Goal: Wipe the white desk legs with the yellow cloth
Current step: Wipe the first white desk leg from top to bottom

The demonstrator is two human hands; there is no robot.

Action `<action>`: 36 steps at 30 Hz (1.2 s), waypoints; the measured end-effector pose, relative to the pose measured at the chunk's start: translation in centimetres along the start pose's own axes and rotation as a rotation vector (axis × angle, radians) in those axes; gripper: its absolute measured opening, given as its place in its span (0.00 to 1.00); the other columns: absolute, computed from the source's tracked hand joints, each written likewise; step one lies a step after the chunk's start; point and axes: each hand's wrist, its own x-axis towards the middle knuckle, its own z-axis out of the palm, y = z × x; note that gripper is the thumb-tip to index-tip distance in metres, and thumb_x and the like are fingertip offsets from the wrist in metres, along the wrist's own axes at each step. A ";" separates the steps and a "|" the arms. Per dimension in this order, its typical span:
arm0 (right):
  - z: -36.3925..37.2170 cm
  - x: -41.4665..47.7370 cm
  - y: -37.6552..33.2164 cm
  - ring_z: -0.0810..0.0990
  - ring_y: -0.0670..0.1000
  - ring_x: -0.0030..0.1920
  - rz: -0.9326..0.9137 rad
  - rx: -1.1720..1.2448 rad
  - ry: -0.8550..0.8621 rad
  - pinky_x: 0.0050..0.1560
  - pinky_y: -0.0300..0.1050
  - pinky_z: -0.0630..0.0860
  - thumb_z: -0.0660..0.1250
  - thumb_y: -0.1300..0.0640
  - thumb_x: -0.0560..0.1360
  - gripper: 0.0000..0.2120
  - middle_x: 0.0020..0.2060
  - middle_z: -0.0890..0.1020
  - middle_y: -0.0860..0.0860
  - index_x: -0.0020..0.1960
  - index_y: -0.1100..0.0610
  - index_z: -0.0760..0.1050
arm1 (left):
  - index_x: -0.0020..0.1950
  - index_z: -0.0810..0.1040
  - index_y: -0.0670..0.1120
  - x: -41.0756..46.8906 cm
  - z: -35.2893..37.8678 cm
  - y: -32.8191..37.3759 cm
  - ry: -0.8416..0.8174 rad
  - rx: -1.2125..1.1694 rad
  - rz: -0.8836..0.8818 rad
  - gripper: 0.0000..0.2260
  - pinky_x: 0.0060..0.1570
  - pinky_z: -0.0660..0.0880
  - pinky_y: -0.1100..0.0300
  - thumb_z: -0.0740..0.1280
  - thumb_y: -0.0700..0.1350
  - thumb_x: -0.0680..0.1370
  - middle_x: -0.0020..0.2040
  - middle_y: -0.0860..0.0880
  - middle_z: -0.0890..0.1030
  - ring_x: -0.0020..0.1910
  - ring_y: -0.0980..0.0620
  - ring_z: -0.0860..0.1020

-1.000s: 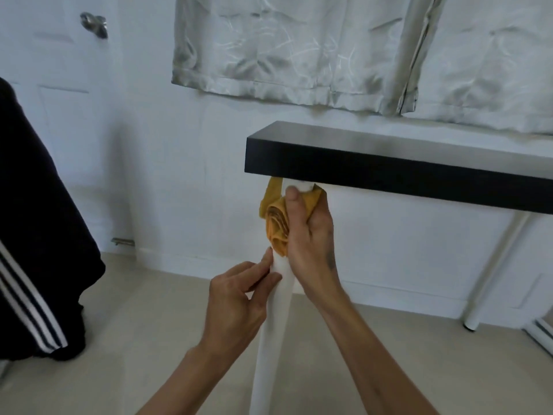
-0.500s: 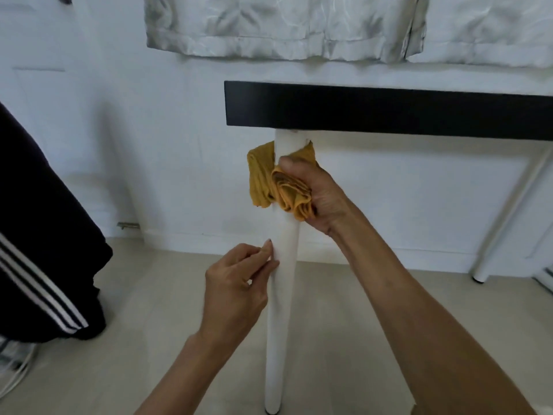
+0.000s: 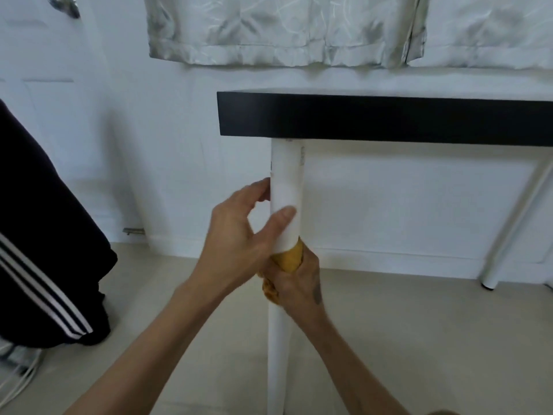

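Gripping bunched yellow cloth [image 3: 289,261] round smooth cylindrical white leg [image 3: 286,175]

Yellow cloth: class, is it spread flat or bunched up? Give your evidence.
Bunched up. The yellow cloth shows as crumpled folds wrapped against the white desk leg, gripped inside the right hand.

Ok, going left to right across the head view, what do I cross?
Black striped garment → left hand → near white desk leg → far white desk leg. The right hand and yellow cloth overlap the near leg, so they are left out.
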 end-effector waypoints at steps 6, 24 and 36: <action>-2.9 1.9 -0.6 0.78 0.60 0.39 0.168 0.005 -0.457 0.42 0.56 0.74 0.73 0.55 0.67 0.09 0.37 0.85 0.57 0.45 0.58 0.83 | 0.57 0.74 0.51 2.8 1.4 0.6 -0.130 -0.030 -0.104 0.17 0.43 0.80 0.63 0.74 0.52 0.72 0.47 0.57 0.80 0.46 0.59 0.79; 0.2 -4.3 12.9 0.78 0.54 0.28 0.094 -0.073 0.163 0.25 0.44 0.76 0.75 0.57 0.65 0.12 0.35 0.82 0.60 0.47 0.57 0.79 | 0.48 0.73 0.37 0.7 5.5 -4.0 0.194 0.125 0.190 0.36 0.23 0.67 0.58 0.48 0.70 0.77 0.28 0.51 0.69 0.22 0.48 0.69; -1.7 -2.1 6.3 0.83 0.49 0.36 0.101 -0.140 -0.041 0.35 0.43 0.82 0.77 0.67 0.67 0.21 0.42 0.84 0.59 0.58 0.60 0.76 | 0.55 0.73 0.33 -0.8 5.5 -5.2 0.108 0.170 0.177 0.41 0.25 0.75 0.48 0.46 0.72 0.77 0.28 0.44 0.75 0.24 0.42 0.75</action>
